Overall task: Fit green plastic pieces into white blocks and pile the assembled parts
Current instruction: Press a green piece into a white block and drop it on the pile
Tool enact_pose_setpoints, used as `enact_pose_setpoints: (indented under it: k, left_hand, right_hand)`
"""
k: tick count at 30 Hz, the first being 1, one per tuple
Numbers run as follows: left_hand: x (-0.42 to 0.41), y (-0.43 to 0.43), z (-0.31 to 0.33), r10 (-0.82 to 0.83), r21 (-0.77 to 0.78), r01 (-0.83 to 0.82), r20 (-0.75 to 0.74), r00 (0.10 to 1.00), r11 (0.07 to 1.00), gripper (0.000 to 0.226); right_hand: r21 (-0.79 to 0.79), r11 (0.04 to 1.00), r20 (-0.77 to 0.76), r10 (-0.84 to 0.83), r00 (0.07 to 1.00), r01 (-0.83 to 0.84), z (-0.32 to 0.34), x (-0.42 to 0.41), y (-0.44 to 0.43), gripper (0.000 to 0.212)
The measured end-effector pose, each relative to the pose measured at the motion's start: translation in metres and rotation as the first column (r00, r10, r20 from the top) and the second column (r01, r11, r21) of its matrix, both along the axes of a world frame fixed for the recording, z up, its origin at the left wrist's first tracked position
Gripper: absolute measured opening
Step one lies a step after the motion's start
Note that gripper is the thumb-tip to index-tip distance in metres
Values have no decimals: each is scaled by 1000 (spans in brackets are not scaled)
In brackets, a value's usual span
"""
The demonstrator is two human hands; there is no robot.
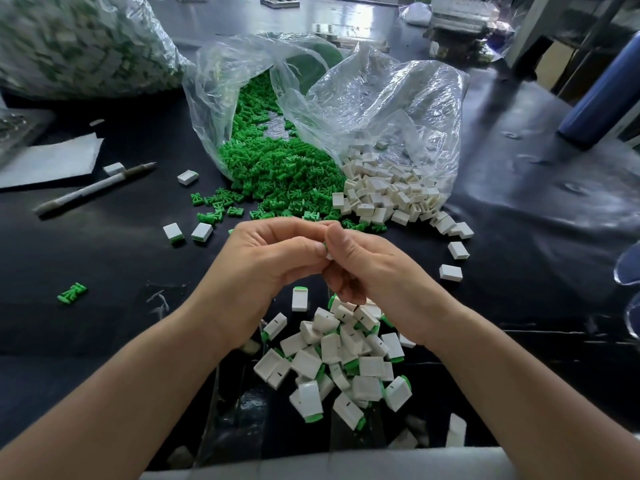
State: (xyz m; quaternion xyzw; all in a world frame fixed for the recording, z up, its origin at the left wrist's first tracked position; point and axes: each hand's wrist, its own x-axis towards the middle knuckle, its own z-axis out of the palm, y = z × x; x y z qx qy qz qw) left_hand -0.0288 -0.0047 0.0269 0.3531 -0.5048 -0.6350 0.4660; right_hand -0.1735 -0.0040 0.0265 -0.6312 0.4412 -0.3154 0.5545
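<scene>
Lister: Black glossy worktop (104, 265), entry one. At its back, two clear plastic bags lie open toward the person.

Checker: Contents?

Lister: First, the left bag (211, 98): a heap of small green plastic pieces (277, 168) spilling onto the worktop. Second, the right bag (398, 109): a heap of small white rectangular blocks (388, 192) touching the green heap, with several blocks loose around it.

Checker: Hands?

Lister: Both raised. The left hand (263, 258) and right hand (360, 261) meet just in front of the two heaps. Their fingers are curled, and the fingertips pinch one small white-and-green part (327, 251) between them. It is mostly hidden, so I cannot tell whether the green is seated.

Checker: Finished stock?

Lister: One loose pile of white blocks with green ends (346, 358), below the hands at the near edge.

Checker: Sundries?

Lister: At left, a white pen (93, 188) and a white paper sheet (48, 161). One stray green piece (72, 292) beside the left forearm. Far left, a large clear bag of white-and-green parts (79, 46). Far right, a dark blue cylinder (602, 95).
</scene>
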Motion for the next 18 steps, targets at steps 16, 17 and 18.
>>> enact_pose_setpoints:
  k: [16, 17, 18]
  left_hand:
    - [-6, 1, -4, 80, 138, -71, -64, 995, 988, 23]
    - [-6, 1, -4, 84, 139, -75, -64, 994, 988, 22]
    - [-6, 1, -4, 88, 139, -79, -62, 994, 987, 21]
  right_hand:
    - [-81, 993, -159, -95, 983, 83, -9, 4, 1, 41]
    - [-82, 993, -155, -92, 984, 80, -9, 5, 1, 40]
    - [-87, 993, -151, -94, 984, 81, -10, 5, 1, 40]
